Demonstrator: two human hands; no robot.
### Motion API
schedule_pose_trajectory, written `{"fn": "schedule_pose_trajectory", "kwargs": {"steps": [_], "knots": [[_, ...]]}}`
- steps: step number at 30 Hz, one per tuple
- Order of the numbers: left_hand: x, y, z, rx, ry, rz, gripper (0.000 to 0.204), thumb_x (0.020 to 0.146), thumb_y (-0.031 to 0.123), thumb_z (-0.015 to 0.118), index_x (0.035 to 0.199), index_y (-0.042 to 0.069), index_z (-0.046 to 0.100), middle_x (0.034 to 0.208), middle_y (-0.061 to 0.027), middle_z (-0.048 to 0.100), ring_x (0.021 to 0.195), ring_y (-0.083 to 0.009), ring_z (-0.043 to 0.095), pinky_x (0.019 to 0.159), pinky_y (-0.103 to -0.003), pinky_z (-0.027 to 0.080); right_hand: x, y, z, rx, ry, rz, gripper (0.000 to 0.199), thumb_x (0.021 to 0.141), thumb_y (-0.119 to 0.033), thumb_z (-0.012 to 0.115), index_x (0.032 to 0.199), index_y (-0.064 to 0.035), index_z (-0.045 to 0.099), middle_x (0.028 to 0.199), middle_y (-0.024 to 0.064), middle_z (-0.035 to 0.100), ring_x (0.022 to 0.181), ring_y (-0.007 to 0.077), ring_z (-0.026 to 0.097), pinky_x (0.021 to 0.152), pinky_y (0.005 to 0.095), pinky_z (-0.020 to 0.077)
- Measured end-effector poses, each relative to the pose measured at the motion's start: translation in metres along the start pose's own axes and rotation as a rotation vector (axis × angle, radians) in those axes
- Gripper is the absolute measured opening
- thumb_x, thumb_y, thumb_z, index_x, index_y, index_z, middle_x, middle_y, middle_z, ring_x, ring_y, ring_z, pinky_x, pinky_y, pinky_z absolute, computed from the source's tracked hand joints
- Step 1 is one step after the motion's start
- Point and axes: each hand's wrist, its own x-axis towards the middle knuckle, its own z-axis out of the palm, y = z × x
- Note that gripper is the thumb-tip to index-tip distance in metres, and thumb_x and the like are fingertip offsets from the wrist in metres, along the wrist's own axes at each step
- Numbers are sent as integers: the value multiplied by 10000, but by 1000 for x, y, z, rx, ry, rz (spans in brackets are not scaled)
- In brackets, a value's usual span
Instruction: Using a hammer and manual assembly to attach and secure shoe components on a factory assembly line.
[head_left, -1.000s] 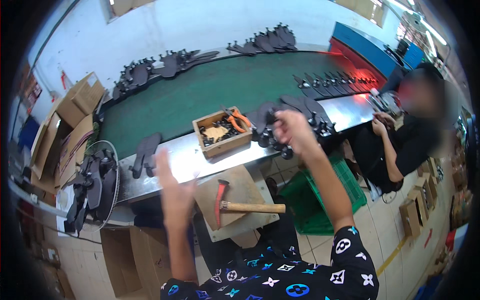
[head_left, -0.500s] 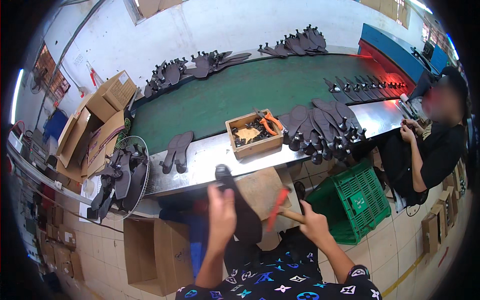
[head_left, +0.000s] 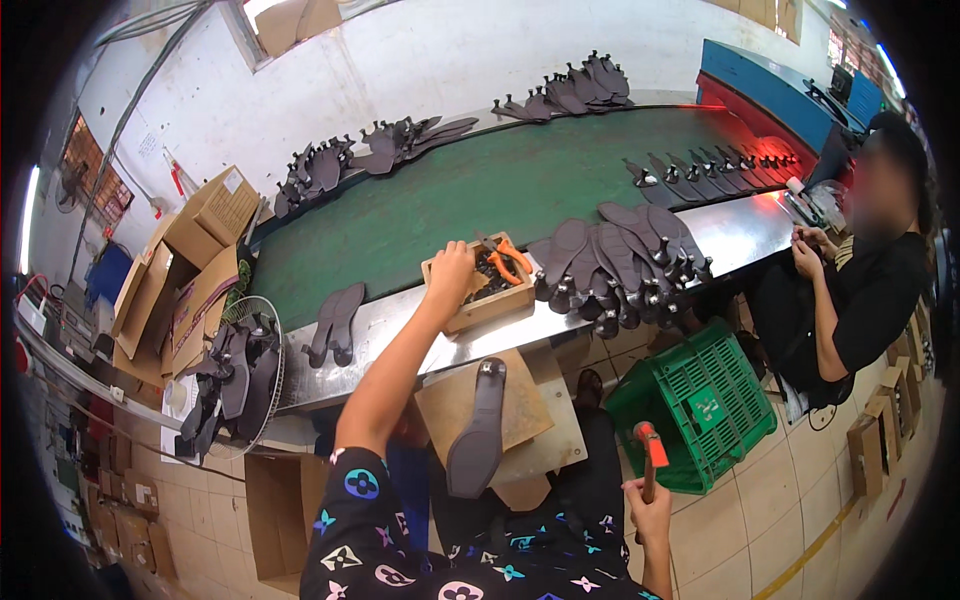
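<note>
My left hand [head_left: 454, 270] reaches into the left end of a wooden box [head_left: 490, 312] on the metal edge of the bench. Its fingers are curled together, and their tips are hidden among small dark parts [head_left: 487, 282], so what they pinch cannot be made out. Orange-handled pliers [head_left: 513, 260] rest at the box's right side. My right hand [head_left: 650, 510] grips a hammer [head_left: 650, 448] by its wooden handle, its red head raised beside the green crate. In front of me a dark shoe sole [head_left: 477, 445] lies untouched across a worn board [head_left: 525, 405], its heel end pointing away.
Stacked soles with heels [head_left: 610, 260] cover the bench right of the box; two soles [head_left: 335, 325] lie left. A green conveyor belt [head_left: 430, 185] runs behind. A wire basket [head_left: 275, 385] of soles, a green crate [head_left: 700, 410] and a seated person [head_left: 850, 270] flank me.
The sole went from my left hand onto the board. My left hand moved up and away into the wooden box. My right hand, still gripping the hammer, shifted right and nearer me.
</note>
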Motion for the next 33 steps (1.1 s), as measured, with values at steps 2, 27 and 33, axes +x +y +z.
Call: {"fn": "schedule_pose_trajectory", "kwargs": {"steps": [2, 27, 33], "knots": [[9, 0, 14, 211, -27, 165, 81, 753, 99, 664, 779, 94, 740, 996, -56, 634, 1017, -219, 588, 811, -324, 495, -1, -13, 10, 8, 47, -133, 150, 897, -140, 693, 875, 7, 671, 552, -52, 490, 417, 41, 416, 391, 240, 264], [-168, 122, -249, -1049, 713, -263, 136, 812, -27, 761, 902, -9, 662, 862, -115, 663, 766, -227, 647, 659, -277, 515, 19, -269, 90, 383, -618, -522, 259, 884, -123, 745, 1088, 20, 673, 814, 64, 708, 533, 20, 501, 439, 177, 354], [-182, 101, -223, -1068, 596, -210, 191, 808, 45, 780, 957, 8, 668, 935, -123, 667, 806, -240, 655, 704, -316, 532, 23, -262, 106, 499, -568, -490, 178, 856, -30, 758, 1025, 3, 712, 1046, 77, 685, 808, 56, 597, 645, 172, 452]]}}
